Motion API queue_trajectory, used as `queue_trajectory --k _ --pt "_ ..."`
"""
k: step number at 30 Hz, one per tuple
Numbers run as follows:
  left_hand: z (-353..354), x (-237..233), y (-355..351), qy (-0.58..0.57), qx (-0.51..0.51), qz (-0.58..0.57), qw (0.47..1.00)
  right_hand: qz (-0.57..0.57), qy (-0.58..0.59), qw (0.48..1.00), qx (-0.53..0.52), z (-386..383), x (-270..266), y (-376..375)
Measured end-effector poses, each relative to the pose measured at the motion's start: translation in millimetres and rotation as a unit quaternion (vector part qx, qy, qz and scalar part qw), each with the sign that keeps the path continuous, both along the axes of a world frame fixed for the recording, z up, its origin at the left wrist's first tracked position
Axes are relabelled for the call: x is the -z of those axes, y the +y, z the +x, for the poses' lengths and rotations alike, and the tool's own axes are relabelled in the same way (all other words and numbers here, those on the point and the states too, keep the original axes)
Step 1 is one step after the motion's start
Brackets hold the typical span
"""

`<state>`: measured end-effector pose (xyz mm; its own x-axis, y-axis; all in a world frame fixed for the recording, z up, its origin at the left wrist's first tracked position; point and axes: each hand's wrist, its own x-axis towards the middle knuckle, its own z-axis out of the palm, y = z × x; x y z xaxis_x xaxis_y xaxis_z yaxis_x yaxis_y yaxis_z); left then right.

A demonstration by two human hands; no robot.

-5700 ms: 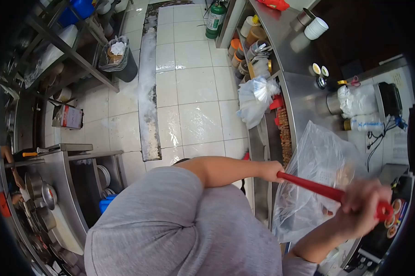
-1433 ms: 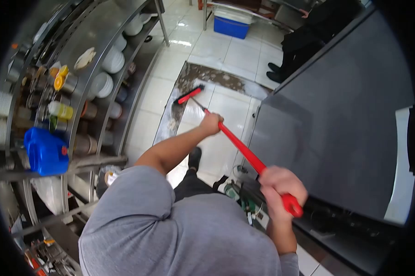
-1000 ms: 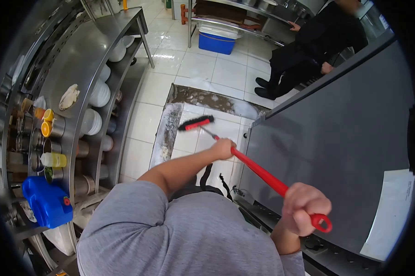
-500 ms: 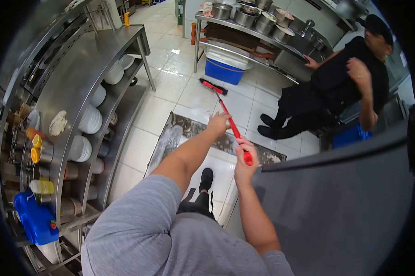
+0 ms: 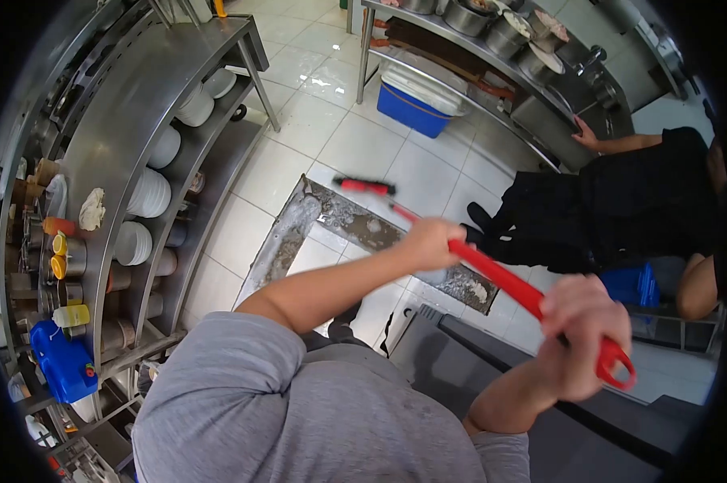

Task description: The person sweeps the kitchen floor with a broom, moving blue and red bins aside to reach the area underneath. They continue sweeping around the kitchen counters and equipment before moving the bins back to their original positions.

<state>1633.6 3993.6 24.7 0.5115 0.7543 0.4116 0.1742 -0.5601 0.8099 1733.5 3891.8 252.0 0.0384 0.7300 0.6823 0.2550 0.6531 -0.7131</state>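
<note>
A push broom with a red handle (image 5: pixel 499 275) slants across the view from lower right to upper left. My left hand (image 5: pixel 434 245) is wrapped round the middle of the handle. Higher up, close to its looped end, my right hand (image 5: pixel 582 334) is closed on the handle, slightly blurred. The red broom head (image 5: pixel 365 187) with dark bristles is at the white tiled floor, just beyond the far edge of a dark, wet floor channel (image 5: pixel 380 233). Whitish suds lie in the channel's left arm.
A steel counter (image 5: pixel 130 121) with bowls on its shelves runs along the left. At the back, a blue and white cooler (image 5: pixel 416 109) sits under a table bearing pots. A person in black (image 5: pixel 621 201) stands at right. A grey cabinet (image 5: pixel 460 354) is near my right side.
My right hand has swung right and up towards the camera with the handle's end. My left hand has moved right too. The broom head has come nearer, beside the channel.
</note>
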Motion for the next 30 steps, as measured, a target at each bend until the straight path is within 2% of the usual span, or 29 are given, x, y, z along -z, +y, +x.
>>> queue_trajectory --k 2,4,6,7,8,10,12,13,14,15,16,19,22,24,26,27,30 --pt "-3.9 -19.3 -13.7 -0.061 0.008 0.011 0.998 0.009 0.041 0.996 -0.079 3.2 -26.5 2.4" --pt "-8.4 -36.2 -13.7 -0.061 -0.018 0.051 0.997 -0.009 0.108 0.983 -0.146 2.2 -45.2 4.2" --pt "-15.1 -63.6 -4.9 -0.079 -0.007 0.084 0.993 0.045 0.077 0.989 -0.118 -10.8 -64.0 4.1" --pt "-19.5 -69.9 -1.4 -0.092 0.015 0.108 0.99 0.089 0.118 0.977 -0.155 -21.6 -64.6 8.9" --pt "-21.1 -65.9 10.5 -0.092 0.007 0.106 0.99 0.085 0.118 0.976 -0.162 -22.6 -62.1 16.3" --pt "-20.9 -44.3 61.8 -0.143 0.005 0.103 0.984 0.056 -0.014 0.993 -0.101 -21.4 -44.0 37.4" --pt "-23.3 2.1 121.1 -0.135 -0.101 0.044 0.985 0.046 0.06 0.997 -0.013 -56.5 17.4 90.4" --pt "-29.2 43.4 156.6 -0.087 -0.135 0.024 0.987 -0.023 0.098 0.99 0.095 -72.3 55.8 108.1" --pt "-35.9 84.0 181.9 -0.038 -0.166 0.002 0.985 -0.072 -0.056 0.991 0.099 -73.3 86.0 126.6" --pt "-47.0 111.6 189.8 0.013 -0.159 -0.019 0.987 -0.174 -0.049 0.982 0.053 -78.1 126.0 135.8" --pt "-59.2 123.4 200.9 0.062 -0.155 -0.035 0.985 -0.153 -0.047 0.984 0.072 -87.2 142.7 140.4" --pt "-74.3 66.8 197.0 0.013 -0.138 0.028 0.99 -0.085 -0.08 0.993 0.013 -89.8 77.3 163.2" --pt "-90.5 10.8 174.3 -0.007 -0.085 -0.032 0.996 -0.074 0.007 0.996 -0.041 -100.3 3.3 172.8" --pt "-99.7 -14.6 167.1 -0.057 -0.047 -0.074 0.995 -0.068 0.029 0.991 -0.111 -99.7 -32.5 189.5" --pt "-115.9 -41.0 175.9 -0.07 -0.037 -0.065 0.995 -0.059 -0.001 0.985 -0.163 -108.5 -57.7 212.1" --pt "-122.9 -51.1 185.5 -0.082 -0.037 -0.03 0.996 -0.049 0.053 0.987 -0.142 -124.8 -64.7 222.9" --pt "-144.3 -80.4 224.3 -0.111 -0.033 0.05 0.992 -0.01 0.099 0.971 -0.218 -139.7 -92.0 255.1"
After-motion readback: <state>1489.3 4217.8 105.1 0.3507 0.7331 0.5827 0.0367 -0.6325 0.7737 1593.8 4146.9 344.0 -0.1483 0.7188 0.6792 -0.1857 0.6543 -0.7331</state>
